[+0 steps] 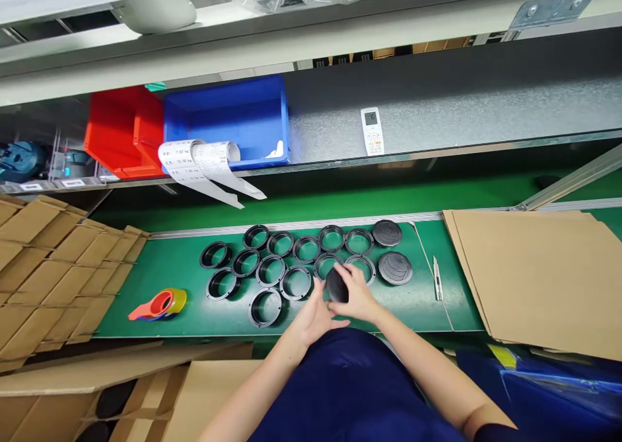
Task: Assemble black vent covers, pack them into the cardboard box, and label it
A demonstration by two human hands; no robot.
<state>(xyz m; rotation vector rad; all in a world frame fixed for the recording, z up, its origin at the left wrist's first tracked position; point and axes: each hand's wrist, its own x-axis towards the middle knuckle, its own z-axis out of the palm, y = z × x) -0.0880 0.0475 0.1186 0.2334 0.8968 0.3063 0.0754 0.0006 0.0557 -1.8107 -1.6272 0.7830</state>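
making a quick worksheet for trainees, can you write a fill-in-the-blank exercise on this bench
The right hand holds a disc coloured ____.
Paper strips hang over the front of the ____ bin.
The remote lies to the ____ of that bin.
The knife lies to the ____ of the cardboard.

Missing words: black; blue; right; left.

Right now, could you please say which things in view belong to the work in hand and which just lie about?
In the work, apparently: black disc in right hand; black rings; round caps.
Lying about, probably: utility knife; tape dispenser; remote control.
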